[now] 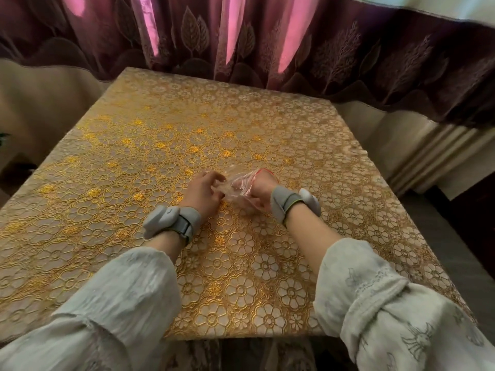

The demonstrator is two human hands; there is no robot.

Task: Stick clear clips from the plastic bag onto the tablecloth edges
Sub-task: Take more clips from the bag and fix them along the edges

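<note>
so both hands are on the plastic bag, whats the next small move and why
Probably draw one clip out with the left hand while the right hand steadies the plastic bag. The left fingers sit at the bag's mouth, and no clip shows along the tablecloth edges in view.

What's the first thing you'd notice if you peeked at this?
The shiny gold flower tablecloth fills the middle. At its centre, the left hand and right hand work a crinkly clear plastic bag with a red strip. Dark purple curtains glow pink behind the table.
</note>
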